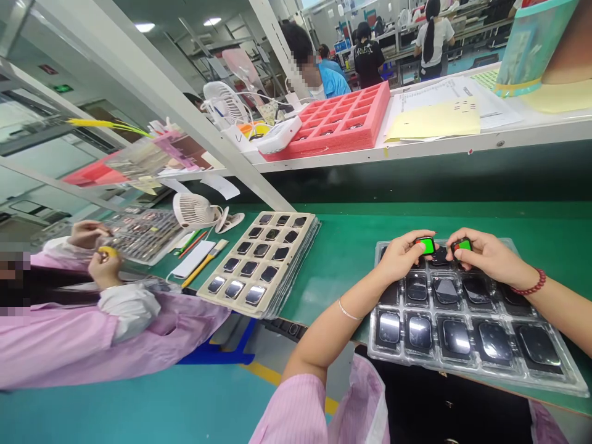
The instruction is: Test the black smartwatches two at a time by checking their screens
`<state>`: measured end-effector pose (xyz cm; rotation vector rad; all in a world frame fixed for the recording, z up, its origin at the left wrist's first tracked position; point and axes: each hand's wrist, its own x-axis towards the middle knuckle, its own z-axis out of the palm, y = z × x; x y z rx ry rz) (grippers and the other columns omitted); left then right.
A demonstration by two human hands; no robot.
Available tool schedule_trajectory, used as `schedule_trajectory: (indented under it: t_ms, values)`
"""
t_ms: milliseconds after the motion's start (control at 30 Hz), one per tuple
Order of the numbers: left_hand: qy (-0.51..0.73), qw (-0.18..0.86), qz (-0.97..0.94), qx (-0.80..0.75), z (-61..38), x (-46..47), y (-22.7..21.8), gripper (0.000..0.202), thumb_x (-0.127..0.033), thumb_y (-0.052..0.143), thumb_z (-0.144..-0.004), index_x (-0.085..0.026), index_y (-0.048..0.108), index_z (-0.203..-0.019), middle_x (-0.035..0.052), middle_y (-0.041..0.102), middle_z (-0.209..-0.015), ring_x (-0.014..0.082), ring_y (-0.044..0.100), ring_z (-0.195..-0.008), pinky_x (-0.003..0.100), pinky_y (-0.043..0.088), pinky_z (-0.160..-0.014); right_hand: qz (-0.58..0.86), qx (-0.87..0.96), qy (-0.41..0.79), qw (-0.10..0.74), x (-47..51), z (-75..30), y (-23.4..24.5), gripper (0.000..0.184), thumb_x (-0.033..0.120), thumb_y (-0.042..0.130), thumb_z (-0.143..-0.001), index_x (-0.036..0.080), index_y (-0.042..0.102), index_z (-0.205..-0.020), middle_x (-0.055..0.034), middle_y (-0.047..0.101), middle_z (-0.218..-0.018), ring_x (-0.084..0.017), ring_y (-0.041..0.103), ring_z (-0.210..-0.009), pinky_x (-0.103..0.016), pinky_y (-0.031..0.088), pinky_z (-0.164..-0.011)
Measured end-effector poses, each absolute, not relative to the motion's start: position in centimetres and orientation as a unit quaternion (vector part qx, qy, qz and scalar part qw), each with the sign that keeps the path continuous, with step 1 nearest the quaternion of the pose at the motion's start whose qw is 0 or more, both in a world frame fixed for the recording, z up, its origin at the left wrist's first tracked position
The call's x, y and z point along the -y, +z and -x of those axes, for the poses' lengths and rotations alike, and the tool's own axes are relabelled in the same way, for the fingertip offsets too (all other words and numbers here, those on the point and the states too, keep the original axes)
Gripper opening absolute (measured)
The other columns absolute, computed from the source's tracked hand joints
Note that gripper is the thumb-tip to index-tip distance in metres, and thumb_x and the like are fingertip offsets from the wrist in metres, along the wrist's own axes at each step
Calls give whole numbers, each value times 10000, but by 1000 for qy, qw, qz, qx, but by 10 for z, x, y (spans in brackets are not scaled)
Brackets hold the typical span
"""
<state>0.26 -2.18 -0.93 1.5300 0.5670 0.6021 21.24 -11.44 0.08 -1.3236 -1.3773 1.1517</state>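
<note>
My left hand (pixel 401 254) is closed on a smartwatch (pixel 425 246) whose screen glows green, thumb laid on its face. A second smartwatch (pixel 463 245), lit green with some red, is pinched in my right hand (pixel 490 256). Both are held over the back row of a clear plastic tray (pixel 476 370). Dark watch faces (pixel 446 290) sit in the tray's pockets, several to a row. Between my hands another dark watch (pixel 439 256) shows in the back row. My fingers and wrists hide parts of that row.
Left of me stands a stack of beige trays (pixel 272 296) with dark watch faces. Beyond it lie a yellow-handled brush (pixel 203 264), a white box (pixel 192 259) and a small fan (pixel 194 211). A co-worker's hands (pixel 104 265) work far left. A shelf holds a red foam tray (pixel 365 139).
</note>
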Motion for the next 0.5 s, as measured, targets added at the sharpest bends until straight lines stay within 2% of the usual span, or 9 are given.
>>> schedule_trajectory:
  t_ms: [267, 367, 500]
  values:
    - [268, 638, -674, -259, -2, 22, -6, 424, -454, 568, -916, -176, 683, -1214, 103, 747, -1096, 144, 672, -774, 227, 457, -599, 532, 553, 466, 440, 115, -214, 4, 329, 543, 694, -872, 216, 664, -898, -45, 715, -750, -143, 550, -551, -285, 492, -502]
    - [266, 639, -676, -252, -2, 23, -6, 404, -393, 578, -902, -177, 676, -1228, 106, 742, -1128, 153, 682, -789, 231, 466, -607, 527, 552, 472, 442, 115, -213, 5, 266, 484, 696, -873, 222, 667, -910, -43, 715, -764, -156, 573, -590, -285, 505, -522]
    - [266, 638, -679, -248, -2, 23, -7, 448, -283, 595, -862, -172, 630, -1294, 118, 728, -1180, 176, 703, -855, 236, 484, -631, 519, 546, 476, 454, 115, -211, 7, 225, 342, 711, -833, 240, 658, -1026, -50, 739, -916, -162, 608, -628, -322, 559, -594]
